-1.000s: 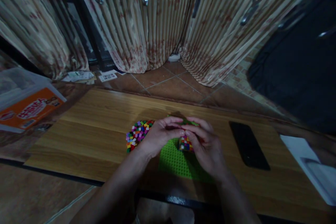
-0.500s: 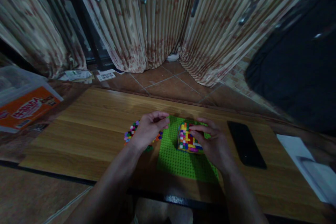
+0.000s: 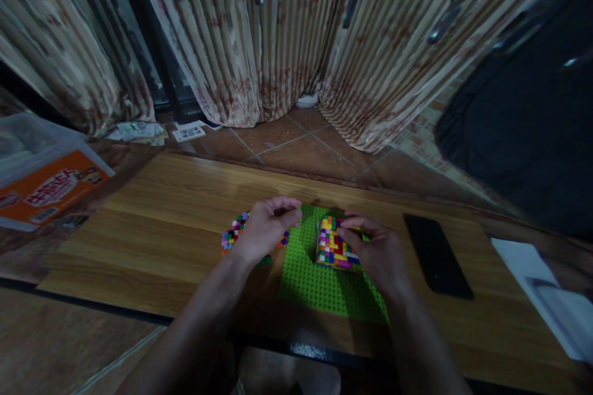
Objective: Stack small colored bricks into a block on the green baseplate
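Note:
A block of many-coloured toy bricks (image 3: 332, 248) stands on a green studded baseplate (image 3: 310, 293). My right hand (image 3: 373, 247) is over its right side, with thumb and fingers closed at the top of the bricks; whatever is between the fingertips is too small to make out. My left hand (image 3: 269, 228) hovers at the baseplate's left edge, thumb and index finger pinched together, and any piece in that pinch is hidden. Partly behind the left hand lies a pile of loose coloured bricks (image 3: 231, 236) on the wooden table.
A black phone (image 3: 438, 256) lies on the wooden table (image 3: 152, 228) to the right, with white papers (image 3: 528, 271) beyond it. At the far left stands a clear box with an orange label (image 3: 55, 188). Striped curtains (image 3: 282, 43) hang behind.
My right hand's fingers have drawn closer together over the top of the brick block. The left hand holds the same pinch, and the whole view has shifted slightly.

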`<act>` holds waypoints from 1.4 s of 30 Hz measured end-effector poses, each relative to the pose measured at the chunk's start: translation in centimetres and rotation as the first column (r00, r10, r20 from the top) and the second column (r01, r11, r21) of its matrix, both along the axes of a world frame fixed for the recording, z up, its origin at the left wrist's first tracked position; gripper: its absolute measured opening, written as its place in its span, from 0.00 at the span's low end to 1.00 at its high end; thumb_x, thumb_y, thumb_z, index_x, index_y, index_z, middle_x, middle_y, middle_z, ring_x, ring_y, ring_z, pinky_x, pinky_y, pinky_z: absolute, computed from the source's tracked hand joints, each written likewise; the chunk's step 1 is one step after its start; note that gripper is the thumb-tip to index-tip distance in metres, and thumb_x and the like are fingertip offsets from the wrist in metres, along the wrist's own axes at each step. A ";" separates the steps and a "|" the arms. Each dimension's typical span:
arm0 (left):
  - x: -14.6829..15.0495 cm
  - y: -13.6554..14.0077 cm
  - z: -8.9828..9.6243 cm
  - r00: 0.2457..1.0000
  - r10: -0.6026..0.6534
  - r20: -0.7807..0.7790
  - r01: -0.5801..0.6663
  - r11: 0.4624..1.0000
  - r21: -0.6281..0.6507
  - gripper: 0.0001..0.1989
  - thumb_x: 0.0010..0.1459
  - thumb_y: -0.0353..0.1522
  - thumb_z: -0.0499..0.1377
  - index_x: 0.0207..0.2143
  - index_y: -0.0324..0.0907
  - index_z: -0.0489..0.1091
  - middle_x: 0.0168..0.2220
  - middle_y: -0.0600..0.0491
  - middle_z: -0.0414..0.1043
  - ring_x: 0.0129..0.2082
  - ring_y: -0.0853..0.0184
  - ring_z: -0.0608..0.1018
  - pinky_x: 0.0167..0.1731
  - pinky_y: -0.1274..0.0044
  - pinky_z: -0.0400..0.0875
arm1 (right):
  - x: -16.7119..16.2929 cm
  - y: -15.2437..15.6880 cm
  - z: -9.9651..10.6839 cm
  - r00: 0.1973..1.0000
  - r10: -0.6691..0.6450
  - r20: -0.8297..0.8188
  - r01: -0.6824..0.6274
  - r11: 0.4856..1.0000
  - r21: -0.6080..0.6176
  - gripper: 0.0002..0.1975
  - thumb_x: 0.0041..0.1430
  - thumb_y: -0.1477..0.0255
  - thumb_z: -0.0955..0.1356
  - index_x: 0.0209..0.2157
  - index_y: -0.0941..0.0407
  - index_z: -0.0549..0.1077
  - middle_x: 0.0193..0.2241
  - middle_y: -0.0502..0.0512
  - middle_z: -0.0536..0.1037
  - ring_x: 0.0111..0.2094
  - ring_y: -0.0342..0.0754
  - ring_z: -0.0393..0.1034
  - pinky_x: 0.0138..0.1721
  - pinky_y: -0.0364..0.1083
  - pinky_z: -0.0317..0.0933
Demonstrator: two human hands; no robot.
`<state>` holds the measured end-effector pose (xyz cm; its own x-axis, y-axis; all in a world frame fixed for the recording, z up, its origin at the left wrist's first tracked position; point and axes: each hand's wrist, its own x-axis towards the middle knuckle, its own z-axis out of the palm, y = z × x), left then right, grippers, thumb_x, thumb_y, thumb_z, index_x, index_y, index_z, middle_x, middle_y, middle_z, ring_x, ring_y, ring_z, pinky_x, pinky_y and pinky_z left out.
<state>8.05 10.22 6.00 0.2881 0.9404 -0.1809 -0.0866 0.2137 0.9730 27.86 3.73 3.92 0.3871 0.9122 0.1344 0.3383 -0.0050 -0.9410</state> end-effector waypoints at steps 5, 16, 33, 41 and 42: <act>-0.1 -0.1 0.1 1.000 -0.022 -0.004 0.022 1.000 0.013 0.12 0.46 0.33 0.66 0.35 0.38 0.75 0.32 0.51 0.76 0.30 0.70 0.75 0.34 0.76 0.70 | -0.4 0.3 0.0 0.977 -0.021 -0.214 0.005 0.997 -0.075 0.11 0.39 0.63 0.76 0.24 0.55 0.77 0.37 0.54 0.78 0.38 0.50 0.72 0.40 0.51 0.65; -0.3 0.1 0.4 1.000 -0.016 -0.021 0.016 0.999 0.041 0.11 0.46 0.29 0.66 0.35 0.37 0.75 0.34 0.51 0.76 0.33 0.70 0.75 0.37 0.76 0.69 | -0.2 0.2 0.5 0.977 -0.018 -0.214 -0.007 0.993 -0.115 0.13 0.36 0.63 0.77 0.23 0.56 0.77 0.31 0.52 0.79 0.30 0.45 0.71 0.32 0.45 0.64; -3.5 1.2 1.7 0.977 0.204 0.058 -0.208 0.976 0.072 0.09 0.46 0.30 0.66 0.32 0.37 0.74 0.25 0.57 0.73 0.25 0.74 0.74 0.31 0.79 0.71 | -8.9 -2.4 2.4 0.862 0.409 0.299 -0.444 0.894 0.057 0.06 0.61 0.74 0.66 0.35 0.52 0.76 0.33 0.50 0.77 0.36 0.44 0.72 0.37 0.44 0.65; -4.0 1.3 2.0 0.974 0.219 0.060 -0.223 0.972 0.067 0.06 0.47 0.27 0.64 0.31 0.37 0.74 0.24 0.57 0.72 0.24 0.74 0.73 0.31 0.79 0.71 | -11.5 -2.4 -0.3 0.689 0.478 0.545 -0.480 0.864 -0.151 0.07 0.59 0.77 0.67 0.39 0.54 0.75 0.38 0.53 0.76 0.41 0.50 0.70 0.44 0.48 0.64; -4.0 1.3 2.0 0.973 0.222 0.058 -0.226 0.971 0.071 0.06 0.47 0.26 0.63 0.31 0.37 0.74 0.24 0.57 0.72 0.24 0.74 0.73 0.31 0.80 0.71 | -11.7 -2.4 -0.5 0.675 0.479 0.561 -0.479 0.863 -0.161 0.08 0.59 0.77 0.67 0.40 0.54 0.75 0.39 0.54 0.76 0.42 0.50 0.70 0.44 0.48 0.64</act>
<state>4.03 11.49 8.02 0.0750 0.9925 -0.0970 -0.1725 0.1087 0.9790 16.15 1.34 3.39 -0.2507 0.9514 0.1791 0.7588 0.3080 -0.5740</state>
